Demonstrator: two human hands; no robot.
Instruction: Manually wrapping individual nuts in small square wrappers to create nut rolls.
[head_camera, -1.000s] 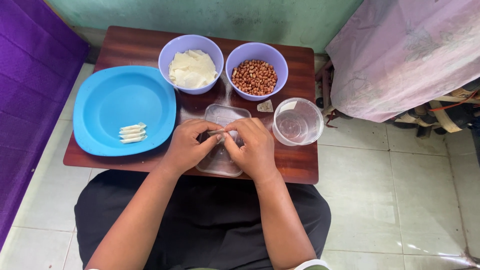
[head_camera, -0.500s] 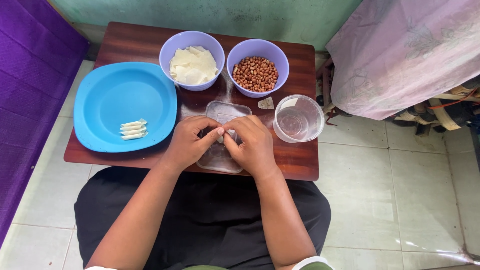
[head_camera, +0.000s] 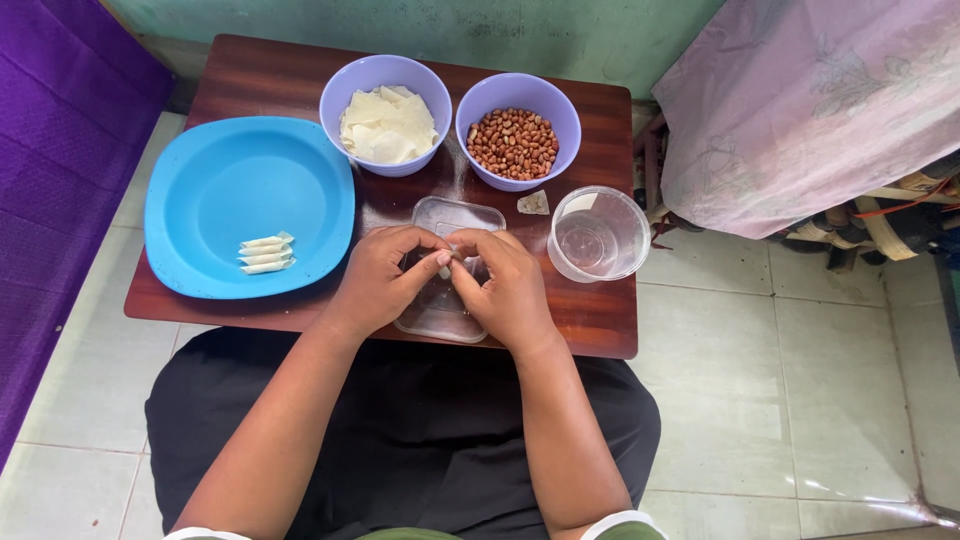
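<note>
— What is the person at the low table doing right now?

— Rolling a small wrapper. The left hand (head_camera: 378, 280) and the right hand (head_camera: 510, 290) are meeting fingertip to fingertip over a clear plastic tray (head_camera: 440, 300), both curled nearly closed and pinching a little pale wrapper (head_camera: 444, 262) between thumbs and forefingers.

— Anything inside it?

— Too small to tell from here. It is sitting right between the two thumbs, just above the tray.

— And around the hands?

— Beyond the left hand a bowl of pale wrappers (head_camera: 386, 125) is standing; beyond the right, a bowl of peanuts (head_camera: 515, 143). A clear round container (head_camera: 597, 235) is sitting just outside the right hand. Out past the left hand, three finished rolls (head_camera: 266, 253) are lying on a blue plate (head_camera: 210, 180).

— So which step is this?

— It looks like the rolling or sealing of one piece. By my judgement the next move is calling for a tight, even pinch so the roll is not springing open.
</note>
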